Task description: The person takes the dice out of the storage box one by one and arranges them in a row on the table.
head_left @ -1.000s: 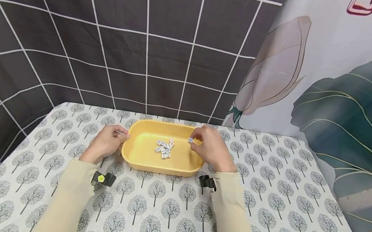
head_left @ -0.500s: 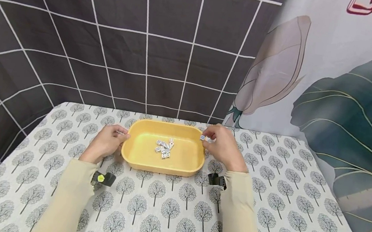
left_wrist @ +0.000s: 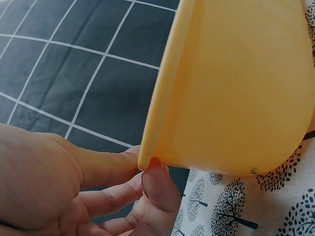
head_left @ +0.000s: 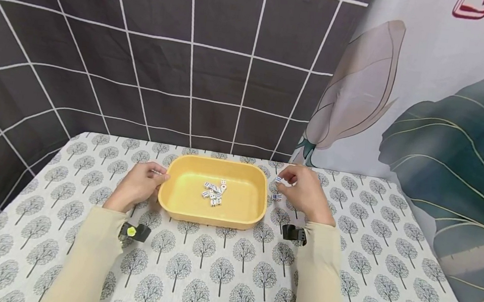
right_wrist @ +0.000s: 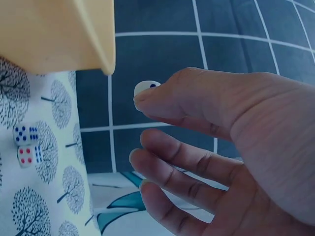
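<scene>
Tree-print tabletop cloth [head_left: 220,263] in white and black, dark backdrop [head_left: 219,76] with white grid lines, pale floral hanging [head_left: 440,139].

A dark, white-gridded curtain [head_left: 216,76] hangs beside a flower-printed drape [head_left: 426,107] behind the tree-patterned tablecloth [head_left: 234,257].

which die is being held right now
The die pinched in the right hand; the other dice lie in the yellow tray or on the tablecloth beside it.
</scene>
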